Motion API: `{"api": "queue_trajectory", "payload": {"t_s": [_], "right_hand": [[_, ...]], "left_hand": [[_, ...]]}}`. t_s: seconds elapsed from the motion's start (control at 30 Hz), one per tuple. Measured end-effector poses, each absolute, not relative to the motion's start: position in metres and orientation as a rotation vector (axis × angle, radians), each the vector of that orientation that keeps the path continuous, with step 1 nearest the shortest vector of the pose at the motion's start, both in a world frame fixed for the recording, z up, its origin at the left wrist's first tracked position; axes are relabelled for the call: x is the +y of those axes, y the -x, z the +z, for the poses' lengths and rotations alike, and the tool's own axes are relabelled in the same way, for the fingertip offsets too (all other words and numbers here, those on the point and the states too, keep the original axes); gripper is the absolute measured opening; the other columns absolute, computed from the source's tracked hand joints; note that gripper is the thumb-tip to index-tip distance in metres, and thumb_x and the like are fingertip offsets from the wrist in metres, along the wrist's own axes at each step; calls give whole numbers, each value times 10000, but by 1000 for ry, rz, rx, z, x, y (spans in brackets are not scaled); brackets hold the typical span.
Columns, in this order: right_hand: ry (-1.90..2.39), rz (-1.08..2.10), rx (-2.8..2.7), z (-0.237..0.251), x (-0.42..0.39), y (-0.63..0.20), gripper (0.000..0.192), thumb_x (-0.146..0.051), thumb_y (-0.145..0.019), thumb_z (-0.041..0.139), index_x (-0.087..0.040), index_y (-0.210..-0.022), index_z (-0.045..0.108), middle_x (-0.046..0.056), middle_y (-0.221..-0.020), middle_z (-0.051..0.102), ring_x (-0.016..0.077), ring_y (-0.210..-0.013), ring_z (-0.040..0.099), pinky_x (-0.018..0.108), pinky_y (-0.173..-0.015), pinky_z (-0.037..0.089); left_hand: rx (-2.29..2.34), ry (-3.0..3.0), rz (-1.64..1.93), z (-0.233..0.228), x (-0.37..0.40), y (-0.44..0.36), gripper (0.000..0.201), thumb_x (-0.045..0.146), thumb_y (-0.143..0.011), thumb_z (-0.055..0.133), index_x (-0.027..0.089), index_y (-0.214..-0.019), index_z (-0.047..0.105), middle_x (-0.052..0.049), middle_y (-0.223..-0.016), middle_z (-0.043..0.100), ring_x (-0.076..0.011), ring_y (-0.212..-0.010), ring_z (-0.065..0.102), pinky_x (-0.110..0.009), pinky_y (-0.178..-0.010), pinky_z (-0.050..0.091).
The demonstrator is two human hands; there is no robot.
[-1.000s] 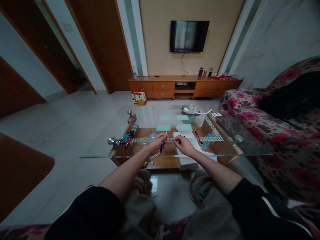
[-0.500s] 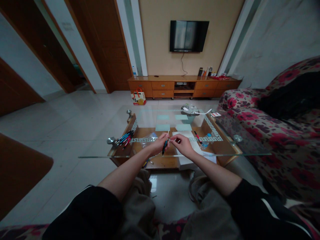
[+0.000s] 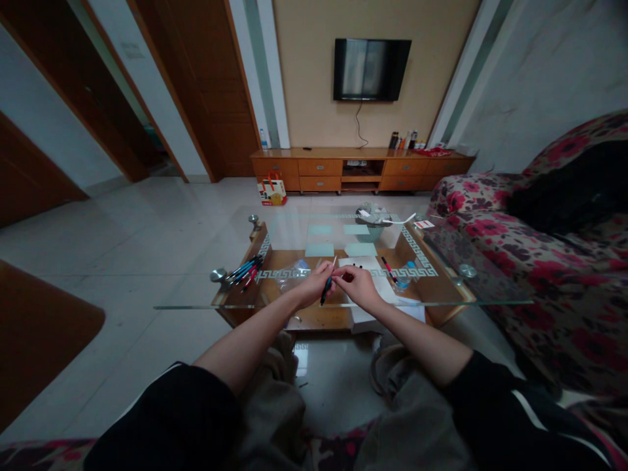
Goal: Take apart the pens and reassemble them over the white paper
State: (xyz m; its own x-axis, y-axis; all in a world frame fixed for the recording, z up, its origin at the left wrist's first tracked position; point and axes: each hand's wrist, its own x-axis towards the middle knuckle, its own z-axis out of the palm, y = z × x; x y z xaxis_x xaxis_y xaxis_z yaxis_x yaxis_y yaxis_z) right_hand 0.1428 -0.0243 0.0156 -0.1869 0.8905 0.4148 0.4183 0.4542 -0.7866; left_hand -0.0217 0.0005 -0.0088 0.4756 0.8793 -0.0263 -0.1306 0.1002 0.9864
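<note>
My left hand (image 3: 314,284) holds a blue pen (image 3: 327,285) upright over the near edge of the glass coffee table (image 3: 441,294). My right hand (image 3: 357,282) pinches the pen's upper end, its fingertips touching those of my left hand. A white sheet of paper (image 3: 377,269) with small dark parts on it lies just beyond my right hand. A bundle of several blue and red pens (image 3: 245,271) rests on the glass to the left. One red pen (image 3: 389,269) lies on the right side of the paper.
A clear plastic bag (image 3: 293,269) lies beyond my left hand. A mesh basket (image 3: 375,225) stands at the table's far side. A floral sofa (image 3: 549,261) lines the right; a TV cabinet (image 3: 363,169) and a gift bag (image 3: 271,191) stand beyond.
My right hand left the paper and moved left to meet the pen in my left hand. Both hands drew together, and the pen tilted slightly.
</note>
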Motion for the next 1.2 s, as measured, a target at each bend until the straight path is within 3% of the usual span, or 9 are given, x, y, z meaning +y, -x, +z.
{"api": "queue_trajectory", "payload": {"t_s": [0.27,0.53,0.87,1.2], "right_hand": [[1038,609,-1829,17,-25,-142,190,-204,-861,617,-231,-958,778,45,-855,701,152,-715,597,271,-670,461],[1019,819,-1709,11,-18,-139,177,-288,-873,612,-211,-911,767,62,-930,682,179,-867,627,309,-773,487],[1038,1061,-1318,-2,-9,-138,350,-450,-789,696,-193,-1022,651,14,-852,648,111,-598,524,251,-565,434],[1093,1168,-1203,0,-10,-142,342,-524,-770,690,-190,-813,627,-42,-594,530,100,-497,431,223,-462,334]], "left_hand": [[733,-1147,877,-7,0,21,380,606,-947,423,226,-959,427,49,-588,563,-93,-406,476,-181,-421,344],[702,-1027,890,2,-2,20,383,603,-950,438,221,-952,404,50,-576,563,-90,-378,468,-172,-412,319],[693,-1166,822,-4,-2,21,354,567,-948,467,217,-988,443,30,-619,591,-86,-403,475,-173,-403,318],[739,-1293,674,-2,-7,25,359,555,-943,459,198,-921,486,5,-628,607,-86,-422,466,-192,-415,317]]}}
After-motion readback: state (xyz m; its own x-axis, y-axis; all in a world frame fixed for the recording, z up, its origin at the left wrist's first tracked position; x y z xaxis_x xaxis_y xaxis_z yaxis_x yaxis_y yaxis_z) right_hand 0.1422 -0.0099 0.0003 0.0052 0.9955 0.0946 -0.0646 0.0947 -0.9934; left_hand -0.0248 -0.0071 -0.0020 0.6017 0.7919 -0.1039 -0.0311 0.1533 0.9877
